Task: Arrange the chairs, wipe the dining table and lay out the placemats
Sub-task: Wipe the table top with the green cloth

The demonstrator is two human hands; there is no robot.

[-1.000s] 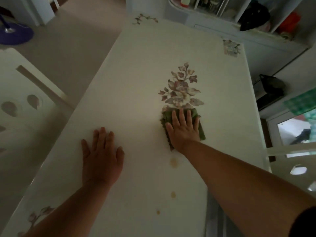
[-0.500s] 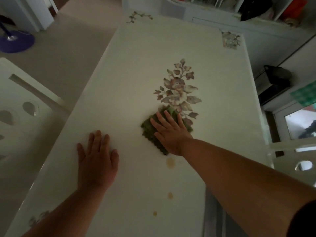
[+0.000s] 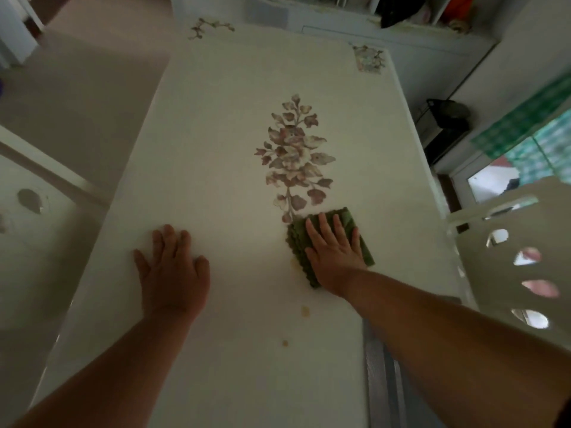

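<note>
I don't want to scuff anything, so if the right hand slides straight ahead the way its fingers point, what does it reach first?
Probably the printed flower design: the right hand, flat on the green cloth, points up the dining table, likely brushing the design's lower right leaves.

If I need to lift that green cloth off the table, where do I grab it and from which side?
Pinch the far right corner of the green cloth, coming from above on the far side. The cloth lies flat and folded on the table, and the right hand presses flat over most of it, so only that far edge and the scalloped left edge stay exposed. The left hand rests flat on the table, free.
</note>
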